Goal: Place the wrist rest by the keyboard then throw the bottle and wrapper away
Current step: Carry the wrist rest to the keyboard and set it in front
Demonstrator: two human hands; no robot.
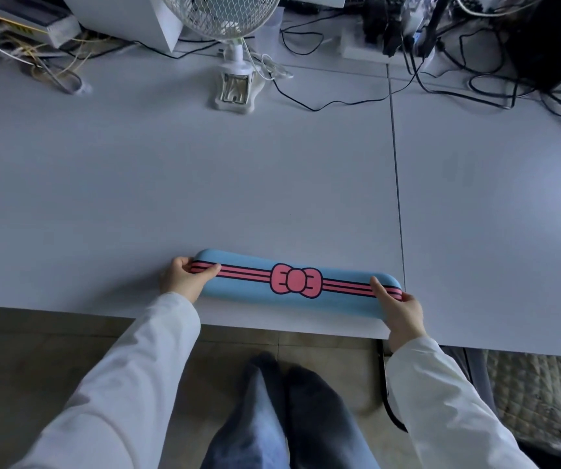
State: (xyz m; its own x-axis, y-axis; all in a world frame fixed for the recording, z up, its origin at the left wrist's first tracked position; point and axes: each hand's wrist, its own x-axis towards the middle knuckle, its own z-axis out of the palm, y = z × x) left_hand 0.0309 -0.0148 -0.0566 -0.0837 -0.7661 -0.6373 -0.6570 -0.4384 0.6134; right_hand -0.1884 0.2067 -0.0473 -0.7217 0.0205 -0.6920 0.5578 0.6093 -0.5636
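One wrist rest [296,280] lies across the near part of the white desk [171,184], close to its front edge and running left to right, with its right end a little nearer the person. It is light blue, with three pink stripes edged in black along its length and one pink bow printed at the middle. No brand name or other writing can be read on it, or anywhere else on the desk.

Two hands hold it, one at each end. The left hand [184,277] is closed around the left end, thumb lying on top along the stripes and fingers curled over the far edge. The right hand [399,308] grips the right end the same way, thumb on top and fingers wrapped round the tip. Both arms are in white sleeves [130,374]. Whether the rest sits fully on the desk or is slightly lifted cannot be told.

Farther back stands one white clip-on fan [231,35], its clamp base resting on the desk and its mesh head cut off by the top of the view. Several black cables [340,103] trail across the back right, and a bundle of pale and yellow wires [35,55] sits at the back left. A seam [395,170] splits the desk into two panels, and the rest lies just left of it.
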